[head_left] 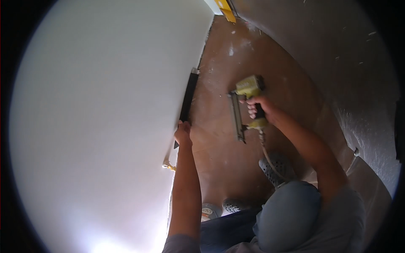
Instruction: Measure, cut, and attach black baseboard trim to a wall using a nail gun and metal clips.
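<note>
My left hand point(183, 130) grips a long dark strip point(189, 95) with a short pale end, lying along the bottom edge of the white wall point(101, 101). My right hand point(261, 107) is wrapped round the handle of a yellow-green pneumatic nail gun point(251, 84), held over the brown floor to the right of the strip, apart from it. The gun's long magazine points down the picture, and a hose point(265, 152) runs from its base down toward my legs. A small yellowish patch point(170, 167) shows at the wall's edge below my left hand.
A yellow item point(228, 10) stands at the far end by the corner. A scuffed dark grey surface point(337, 50) bounds the brown floor point(223, 50) on the right. My grey perforated shoe point(272, 166) is below the gun, with more footwear point(232, 205) near the lower edge.
</note>
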The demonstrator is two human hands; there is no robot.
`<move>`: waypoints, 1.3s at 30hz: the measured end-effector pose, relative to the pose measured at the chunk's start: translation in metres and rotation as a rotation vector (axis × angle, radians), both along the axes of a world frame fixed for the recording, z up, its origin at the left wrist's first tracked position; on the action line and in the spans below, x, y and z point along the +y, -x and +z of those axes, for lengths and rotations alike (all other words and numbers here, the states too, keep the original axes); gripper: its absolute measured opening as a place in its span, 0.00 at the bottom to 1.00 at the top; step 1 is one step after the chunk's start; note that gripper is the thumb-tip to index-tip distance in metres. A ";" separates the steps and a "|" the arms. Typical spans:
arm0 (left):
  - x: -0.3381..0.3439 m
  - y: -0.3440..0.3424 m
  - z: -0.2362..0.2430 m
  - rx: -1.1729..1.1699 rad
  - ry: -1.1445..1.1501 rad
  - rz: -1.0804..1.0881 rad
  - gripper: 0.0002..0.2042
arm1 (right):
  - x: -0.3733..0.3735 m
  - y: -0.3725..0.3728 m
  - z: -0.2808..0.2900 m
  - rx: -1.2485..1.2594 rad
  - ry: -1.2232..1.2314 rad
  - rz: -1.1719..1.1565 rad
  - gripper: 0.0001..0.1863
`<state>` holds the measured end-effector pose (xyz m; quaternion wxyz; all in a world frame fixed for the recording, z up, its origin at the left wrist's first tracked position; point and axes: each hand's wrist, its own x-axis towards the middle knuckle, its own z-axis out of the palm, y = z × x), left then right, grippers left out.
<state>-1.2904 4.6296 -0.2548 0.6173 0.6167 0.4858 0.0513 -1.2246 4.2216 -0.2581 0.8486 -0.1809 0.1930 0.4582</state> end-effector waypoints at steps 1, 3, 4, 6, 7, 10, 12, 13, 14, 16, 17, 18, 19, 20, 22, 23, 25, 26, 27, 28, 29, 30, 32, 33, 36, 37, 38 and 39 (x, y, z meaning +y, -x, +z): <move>-0.002 0.002 0.005 -0.018 -0.004 -0.013 0.16 | 0.013 -0.006 0.002 0.003 -0.012 -0.027 0.17; -0.008 0.001 0.015 -0.017 -0.005 -0.044 0.17 | 0.036 -0.025 -0.006 0.018 -0.117 -0.075 0.16; -0.011 -0.002 0.018 0.005 -0.036 -0.023 0.18 | 0.047 -0.036 -0.007 0.029 -0.120 -0.104 0.16; -0.020 0.004 0.014 0.037 -0.068 0.003 0.18 | 0.062 -0.051 -0.015 0.032 -0.122 -0.147 0.17; -0.023 0.004 0.014 0.016 -0.066 -0.002 0.18 | 0.067 -0.060 -0.014 0.022 -0.122 -0.171 0.19; -0.028 0.002 0.016 0.004 -0.069 0.007 0.19 | 0.079 -0.080 -0.009 -0.012 -0.096 -0.197 0.17; -0.027 0.002 0.017 0.002 -0.073 0.028 0.20 | 0.085 -0.088 -0.007 -0.015 -0.102 -0.184 0.16; -0.025 0.003 0.017 0.025 -0.085 0.006 0.21 | 0.087 -0.090 -0.006 -0.027 -0.107 -0.167 0.16; -0.024 0.005 0.017 0.049 -0.098 -0.016 0.23 | 0.088 -0.091 -0.006 -0.026 -0.114 -0.158 0.16; -0.027 0.006 0.017 0.031 -0.110 -0.038 0.24 | 0.091 -0.092 -0.008 -0.040 -0.118 -0.161 0.16; -0.029 0.005 0.017 0.012 -0.123 -0.059 0.25 | 0.091 -0.091 -0.009 -0.055 -0.120 -0.164 0.16; -0.036 0.000 0.019 0.011 -0.127 -0.062 0.25 | 0.091 -0.093 -0.008 -0.065 -0.119 -0.162 0.17; -0.049 -0.003 0.021 0.005 -0.171 -0.095 0.27 | 0.089 -0.092 -0.009 -0.064 -0.119 -0.164 0.17; -0.062 -0.007 0.022 -0.002 -0.215 -0.128 0.29 | 0.087 -0.091 -0.010 -0.051 -0.122 -0.169 0.17; -0.082 -0.025 0.024 0.024 -0.311 -0.199 0.30 | 0.086 -0.090 -0.010 -0.037 -0.129 -0.175 0.17; -0.091 -0.036 0.024 0.050 -0.402 -0.268 0.31 | 0.085 -0.089 -0.010 -0.041 -0.139 -0.181 0.17; -0.105 -0.060 0.027 0.091 -0.446 -0.332 0.33 | 0.085 -0.088 -0.013 -0.038 -0.145 -0.185 0.17; -0.106 -0.072 0.027 0.032 -0.358 -0.317 0.32 | 0.086 -0.088 -0.013 -0.038 -0.144 -0.191 0.17; -0.105 -0.082 0.023 -0.029 -0.272 -0.303 0.32 | 0.086 -0.090 -0.013 -0.039 -0.145 -0.198 0.16; -0.106 -0.088 0.019 -0.028 -0.272 -0.301 0.32 | 0.087 -0.090 -0.012 -0.038 -0.146 -0.196 0.16; -0.106 -0.093 0.015 -0.097 -0.181 -0.193 0.31 | 0.087 -0.089 -0.011 -0.045 -0.135 -0.199 0.16; -0.102 -0.096 0.009 -0.164 -0.090 -0.085 0.30 | 0.087 -0.088 -0.008 -0.051 -0.126 -0.201 0.16; -0.091 -0.099 0.000 -0.189 -0.068 -0.044 0.30 | 0.089 -0.088 0.001 -0.069 -0.105 -0.205 0.16; -0.095 -0.100 -0.003 -0.209 -0.031 -0.009 0.30 | 0.087 -0.086 0.000 -0.084 -0.068 -0.214 0.16; -0.102 -0.098 -0.004 -0.169 -0.042 -0.036 0.31 | 0.086 -0.086 -0.008 -0.049 -0.067 -0.207 0.17; -0.104 -0.098 -0.003 -0.163 -0.043 -0.038 0.31 | 0.086 -0.086 -0.010 -0.044 -0.067 -0.209 0.17; -0.106 -0.099 -0.002 -0.162 -0.025 -0.040 0.31 | 0.085 -0.086 -0.013 -0.032 -0.081 -0.207 0.15; -0.103 -0.100 -0.004 -0.164 -0.011 -0.040 0.32 | 0.085 -0.088 -0.012 -0.024 -0.099 -0.203 0.13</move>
